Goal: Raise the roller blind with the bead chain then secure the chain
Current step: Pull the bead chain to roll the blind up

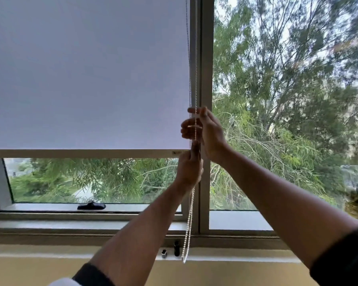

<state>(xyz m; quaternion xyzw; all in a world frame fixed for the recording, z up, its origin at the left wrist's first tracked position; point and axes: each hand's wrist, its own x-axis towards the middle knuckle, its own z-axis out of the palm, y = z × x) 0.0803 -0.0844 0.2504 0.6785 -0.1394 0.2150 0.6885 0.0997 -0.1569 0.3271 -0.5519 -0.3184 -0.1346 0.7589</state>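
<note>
Both hands on the bead chain (190, 213)
Left hand (189, 167) closed around the chain, lower; right hand (203, 131) above, fingers loosely curled, chain running through them, beside the roller blind (87, 75).

Roller blind (87, 75) left of bead chain (189, 215), right hand (205, 131) above left hand (189, 168) on chain.

both hands (194, 145) gripping bead chain (189, 219), roller blind (87, 75) partly raised
</note>
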